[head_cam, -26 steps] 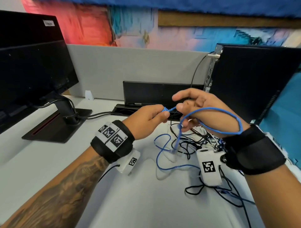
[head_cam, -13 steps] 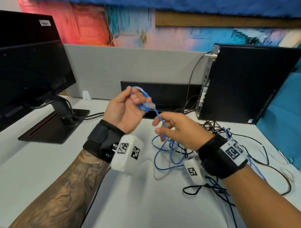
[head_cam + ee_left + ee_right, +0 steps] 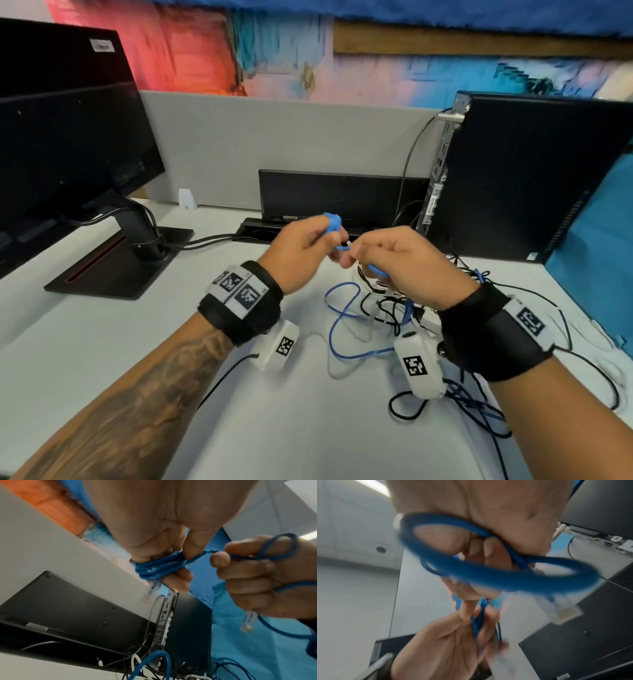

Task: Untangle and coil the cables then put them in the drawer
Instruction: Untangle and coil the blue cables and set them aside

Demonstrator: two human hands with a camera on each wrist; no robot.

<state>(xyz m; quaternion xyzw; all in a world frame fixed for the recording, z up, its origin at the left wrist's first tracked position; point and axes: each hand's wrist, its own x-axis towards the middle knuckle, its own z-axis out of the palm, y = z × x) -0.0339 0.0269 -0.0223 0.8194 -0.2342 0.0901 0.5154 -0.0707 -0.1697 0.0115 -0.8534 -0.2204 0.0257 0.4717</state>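
A blue network cable (image 3: 333, 223) is held between both hands above the desk. My left hand (image 3: 301, 253) grips a small coil of it (image 3: 157, 568), with one clear plug (image 3: 149, 595) hanging from the coil. My right hand (image 3: 394, 260) holds the free end, a loop of blue cable (image 3: 488, 573) lying across its fingers and the other clear plug (image 3: 559, 614) dangling below. Under the hands lies a tangle of black, white and blue cables (image 3: 387, 308). No drawer shows in any view.
A monitor on its stand (image 3: 68, 154) fills the left. A black computer tower (image 3: 520, 178) stands at the right. A black box (image 3: 342, 198) leans against the grey partition (image 3: 274, 144). More cables (image 3: 479, 404) trail across the white desk (image 3: 102, 342) at the right.
My left hand dropped from its raised position and turned palm down; my right hand came in close to it. The loose blue cable between the hands has shortened as the coil grew.
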